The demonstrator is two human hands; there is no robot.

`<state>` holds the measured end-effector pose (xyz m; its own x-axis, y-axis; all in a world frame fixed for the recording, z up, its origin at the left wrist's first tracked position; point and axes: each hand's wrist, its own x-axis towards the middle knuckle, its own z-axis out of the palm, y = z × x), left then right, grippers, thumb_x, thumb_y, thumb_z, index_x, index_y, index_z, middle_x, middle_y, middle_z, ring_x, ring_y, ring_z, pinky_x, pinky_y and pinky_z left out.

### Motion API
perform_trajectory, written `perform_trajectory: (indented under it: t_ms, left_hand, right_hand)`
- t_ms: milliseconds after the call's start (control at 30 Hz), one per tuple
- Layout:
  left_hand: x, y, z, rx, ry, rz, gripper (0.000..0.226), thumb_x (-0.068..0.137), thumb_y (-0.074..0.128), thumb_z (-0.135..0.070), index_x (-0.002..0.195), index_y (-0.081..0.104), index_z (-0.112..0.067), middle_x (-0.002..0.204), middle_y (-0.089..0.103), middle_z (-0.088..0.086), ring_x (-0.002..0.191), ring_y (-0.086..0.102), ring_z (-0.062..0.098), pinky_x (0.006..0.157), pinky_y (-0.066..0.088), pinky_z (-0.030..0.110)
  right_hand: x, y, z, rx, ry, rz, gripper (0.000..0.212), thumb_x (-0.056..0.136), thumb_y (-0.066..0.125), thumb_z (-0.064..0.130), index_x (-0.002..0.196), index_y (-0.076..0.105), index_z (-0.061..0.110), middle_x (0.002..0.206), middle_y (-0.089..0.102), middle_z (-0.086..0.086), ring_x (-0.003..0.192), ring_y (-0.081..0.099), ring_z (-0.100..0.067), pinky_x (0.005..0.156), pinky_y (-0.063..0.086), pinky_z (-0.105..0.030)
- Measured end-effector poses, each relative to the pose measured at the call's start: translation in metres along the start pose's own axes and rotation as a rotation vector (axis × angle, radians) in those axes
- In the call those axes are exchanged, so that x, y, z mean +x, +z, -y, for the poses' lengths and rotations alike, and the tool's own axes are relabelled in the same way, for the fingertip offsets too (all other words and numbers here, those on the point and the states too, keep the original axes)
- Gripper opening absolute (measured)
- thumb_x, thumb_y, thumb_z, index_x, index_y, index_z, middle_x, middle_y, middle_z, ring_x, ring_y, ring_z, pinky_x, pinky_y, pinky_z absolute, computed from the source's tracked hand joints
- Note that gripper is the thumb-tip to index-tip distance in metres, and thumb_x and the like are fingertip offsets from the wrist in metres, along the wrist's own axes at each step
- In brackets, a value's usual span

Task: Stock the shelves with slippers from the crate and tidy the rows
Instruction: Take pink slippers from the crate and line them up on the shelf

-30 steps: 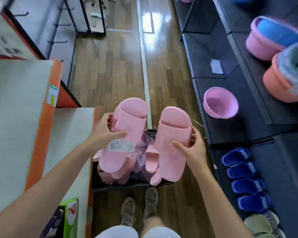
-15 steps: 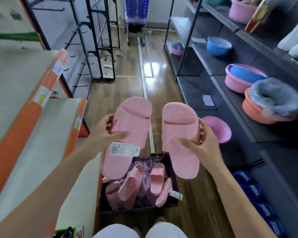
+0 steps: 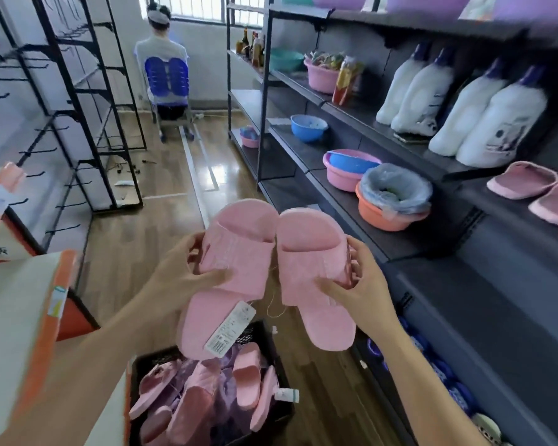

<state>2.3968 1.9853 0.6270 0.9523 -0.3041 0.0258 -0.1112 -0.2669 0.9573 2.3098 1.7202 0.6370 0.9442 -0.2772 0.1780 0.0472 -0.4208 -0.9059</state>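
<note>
Left hand [image 3: 181, 275], thumb over the strap and fingers curled behind, grips one pale pink moulded foam slipper [image 3: 236, 252], touching its mate [image 3: 310, 252] gripped likewise by the right hand [image 3: 358, 284], both above the black plastic crate [image 3: 261, 341]: seemingly mid-carry, they next need setting level beside the mauve slippers [image 3: 522, 180] near the dark shelf's [image 3: 503, 217] front edge.

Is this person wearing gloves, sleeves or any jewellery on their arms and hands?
No. The left hand and right hand are bare: no gloves, and no rings or watch show. The left forearm and right forearm are uncovered as far as the picture reaches; no sleeve is in view.
</note>
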Motion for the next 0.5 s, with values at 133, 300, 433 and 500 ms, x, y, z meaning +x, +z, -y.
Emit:
perform_trajectory:
  t_ms: [133, 300, 433, 500]
  left_hand:
    - [0.011, 0.058, -0.027, -0.069, 0.05, 0.096, 0.081, 0.037, 0.082, -0.055, 0.11, 0.053, -0.036, 0.11, 0.064, -0.004, 0.101, 0.062, 0.019, 0.085, 0.053, 0.047]
    - [0.018, 0.143, -0.058, -0.112, 0.102, 0.218, 0.084, 0.039, 0.081, -0.056, 0.115, 0.054, -0.032, 0.111, 0.064, -0.003, 0.103, 0.061, 0.019, 0.087, 0.052, 0.04]
    - [0.022, 0.213, -0.083, -0.063, 0.17, 0.298, 0.071, 0.04, 0.073, -0.056, 0.105, 0.05, -0.041, 0.11, 0.061, -0.011, 0.102, 0.058, 0.011, 0.081, 0.048, 0.025]
    - [0.023, 0.248, -0.095, -0.053, 0.193, 0.345, 0.068, 0.039, 0.071, -0.058, 0.102, 0.048, -0.044, 0.109, 0.06, -0.013, 0.101, 0.057, 0.008, 0.08, 0.048, 0.025]
  right_hand:
    - [-0.016, -0.063, -0.013, -0.021, 0.045, -0.093, 0.071, 0.07, 0.08, 0.018, 0.127, 0.041, 0.036, 0.115, 0.054, 0.02, 0.104, 0.053, -0.002, 0.085, 0.051, -0.034]
    - [-0.047, -0.144, -0.031, -0.056, 0.089, -0.241, 0.069, 0.07, 0.079, 0.018, 0.123, 0.041, 0.04, 0.114, 0.054, 0.021, 0.103, 0.053, 0.001, 0.078, 0.049, -0.024]
    - [-0.078, -0.204, -0.046, -0.08, 0.118, -0.363, 0.068, 0.07, 0.08, 0.016, 0.122, 0.04, 0.038, 0.109, 0.052, 0.025, 0.096, 0.051, 0.012, 0.068, 0.045, -0.01]
    - [-0.096, -0.232, -0.054, -0.103, 0.136, -0.427, 0.068, 0.07, 0.079, 0.014, 0.121, 0.04, 0.036, 0.109, 0.051, 0.025, 0.093, 0.049, 0.017, 0.066, 0.043, -0.003]
